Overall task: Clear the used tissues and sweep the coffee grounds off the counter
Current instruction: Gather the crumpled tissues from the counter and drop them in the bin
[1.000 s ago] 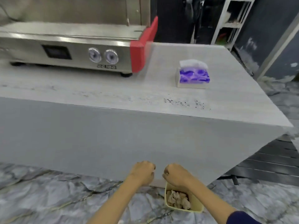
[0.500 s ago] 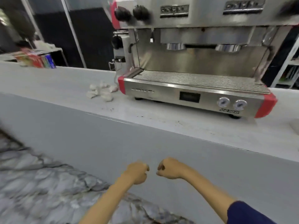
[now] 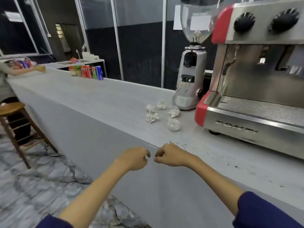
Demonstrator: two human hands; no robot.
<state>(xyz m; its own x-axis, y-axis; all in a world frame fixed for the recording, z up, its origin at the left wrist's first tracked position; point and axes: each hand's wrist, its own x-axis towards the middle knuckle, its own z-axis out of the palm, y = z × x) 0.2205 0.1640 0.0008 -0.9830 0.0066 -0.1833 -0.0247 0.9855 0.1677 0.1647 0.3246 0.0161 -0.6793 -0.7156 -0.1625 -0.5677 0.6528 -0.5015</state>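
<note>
Several crumpled white used tissues (image 3: 162, 115) lie on the grey counter (image 3: 98, 99), just left of the espresso machine and in front of the grinder. Dark coffee grounds (image 3: 235, 166) are scattered along the counter's near edge, from beside my right hand to the right. My left hand (image 3: 133, 158) and my right hand (image 3: 171, 155) hover side by side at the counter's front edge, almost touching. Their fingers are loosely curled and hold nothing. The tissues lie well beyond both hands.
A steel and red espresso machine (image 3: 256, 89) fills the right side, with a coffee grinder (image 3: 190, 79) to its left. Drink cans (image 3: 89, 72) stand far back. A wooden stool (image 3: 13, 111) stands left of the counter, and another person's arm (image 3: 24, 70) reaches onto it.
The view has swung left from the tissue box and the yellow bin on the floor to the tissues and grinder. Both hands rose to counter height and their fists have loosened.
</note>
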